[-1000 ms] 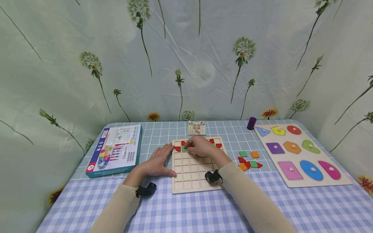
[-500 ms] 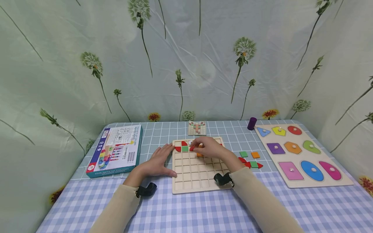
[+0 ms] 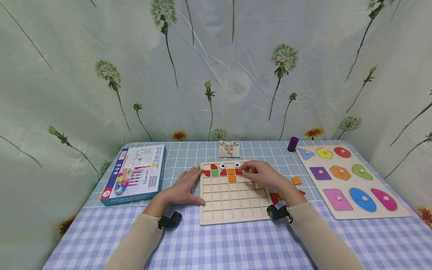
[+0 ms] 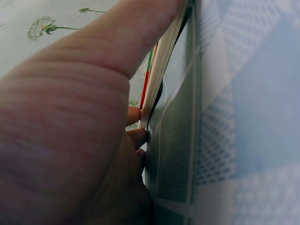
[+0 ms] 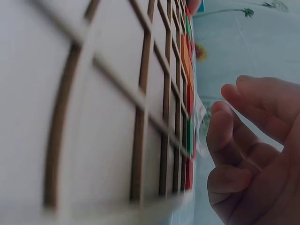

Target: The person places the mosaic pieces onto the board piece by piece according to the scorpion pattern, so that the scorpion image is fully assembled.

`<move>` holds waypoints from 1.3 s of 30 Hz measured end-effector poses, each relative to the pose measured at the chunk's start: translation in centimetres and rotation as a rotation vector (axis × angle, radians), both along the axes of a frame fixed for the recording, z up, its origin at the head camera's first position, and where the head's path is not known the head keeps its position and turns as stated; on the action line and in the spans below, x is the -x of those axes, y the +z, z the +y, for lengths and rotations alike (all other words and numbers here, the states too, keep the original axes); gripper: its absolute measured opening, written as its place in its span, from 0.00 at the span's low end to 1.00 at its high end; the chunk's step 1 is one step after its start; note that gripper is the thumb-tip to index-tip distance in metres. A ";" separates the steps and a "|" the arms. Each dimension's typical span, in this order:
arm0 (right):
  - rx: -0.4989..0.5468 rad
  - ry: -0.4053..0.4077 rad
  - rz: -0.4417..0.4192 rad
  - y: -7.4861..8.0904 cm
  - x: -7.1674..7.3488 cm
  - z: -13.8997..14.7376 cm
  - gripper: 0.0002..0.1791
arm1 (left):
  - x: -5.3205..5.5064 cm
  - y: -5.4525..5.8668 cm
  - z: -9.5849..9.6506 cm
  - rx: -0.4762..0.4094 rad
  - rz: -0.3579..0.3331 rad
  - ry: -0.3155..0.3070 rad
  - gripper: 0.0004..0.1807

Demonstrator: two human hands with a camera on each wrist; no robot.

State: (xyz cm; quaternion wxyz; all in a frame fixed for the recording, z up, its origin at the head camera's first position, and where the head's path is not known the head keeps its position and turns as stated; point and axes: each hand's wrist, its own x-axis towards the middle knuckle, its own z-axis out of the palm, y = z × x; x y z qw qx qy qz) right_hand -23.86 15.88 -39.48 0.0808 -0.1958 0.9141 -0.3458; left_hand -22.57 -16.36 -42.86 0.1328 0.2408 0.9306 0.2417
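Observation:
A pale wooden grid board (image 3: 222, 206) lies on the table. Along its far rows sit red pieces (image 3: 206, 173), green squares (image 3: 214, 172), orange squares (image 3: 231, 179) and two round eye pieces (image 3: 222, 165). At the board's left edge rests my left hand (image 3: 182, 189), fingers spread and thumb touching the side; the left wrist view shows its fingertips (image 4: 137, 136) against the rim. My right hand (image 3: 261, 174) hovers over the far right rows. In the right wrist view its fingers (image 5: 224, 124) are loosely bent with nothing between them, apart from the board. It covers some pieces.
A small pattern card (image 3: 228, 149) lies behind the board. Loose pieces, including an orange square (image 3: 297, 180), lie partly under my right forearm. A boxed toy (image 3: 135, 174) stands left; a shape puzzle (image 3: 347, 180) and purple cylinder (image 3: 292, 144) are at right.
My right hand has moved rightward along the far rows, from the left green square past the middle. The red piece it touched half a second ago now lies uncovered. My left hand stays put.

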 end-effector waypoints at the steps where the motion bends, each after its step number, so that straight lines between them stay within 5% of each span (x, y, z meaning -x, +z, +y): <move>1: -0.003 -0.014 -0.001 0.0 0.0 0.4 0.12 | 0.0 0.0 0.0 -0.002 0.000 0.000 0.67; 15: 0.024 -0.138 -0.048 0.0 -0.1 4.7 0.15 | 0.0 0.2 -0.1 0.008 0.005 0.008 0.67; 39: -0.052 -0.162 -0.088 -0.9 -0.2 10.4 0.17 | 0.1 0.0 0.2 0.001 0.003 0.005 0.67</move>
